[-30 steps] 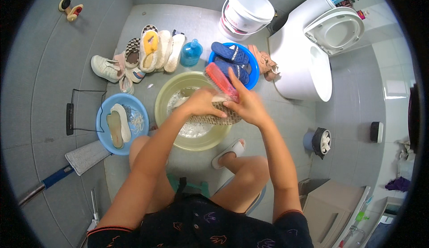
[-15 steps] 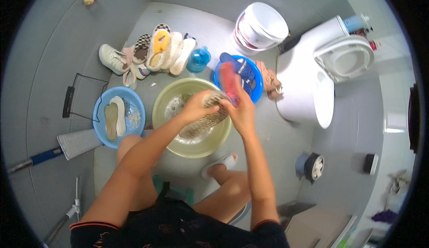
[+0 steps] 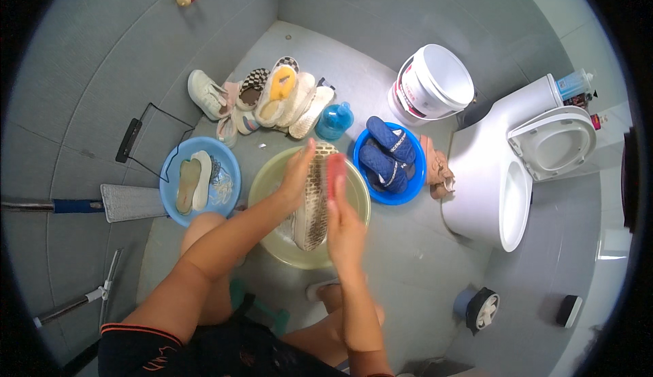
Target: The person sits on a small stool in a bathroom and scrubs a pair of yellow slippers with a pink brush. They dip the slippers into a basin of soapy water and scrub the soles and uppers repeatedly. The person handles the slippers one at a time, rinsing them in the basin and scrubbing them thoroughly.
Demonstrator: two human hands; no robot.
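Observation:
Over the yellow-green basin (image 3: 309, 264), my left hand (image 3: 294, 176) grips the side of a cream shoe with a brown woven-looking pattern (image 3: 314, 207). The shoe stands lengthwise, its toe or heel end toward me; I cannot tell which. A red scrubbing brush (image 3: 335, 172) is in my right hand (image 3: 347, 233), fingers wrapped round it, at the shoe's right side. The brush is slightly smeared, and its bristles are hidden. Water and suds in the basin are mostly covered by my hands and the shoe.
At left, a light-blue basin (image 3: 233, 207) holds insoles and laces. Several shoes (image 3: 272, 98) and a blue bottle (image 3: 335, 120) stand beyond. To the right are a blue basin (image 3: 413, 197) of navy slippers, pink shoes (image 3: 435, 166), a white bucket (image 3: 435, 81) and a toilet (image 3: 476, 193).
The shoe has turned more upright, lengthwise to me. My right hand and the brush have come down and left to the shoe's side. The whole view has shifted, with surroundings lower and further right.

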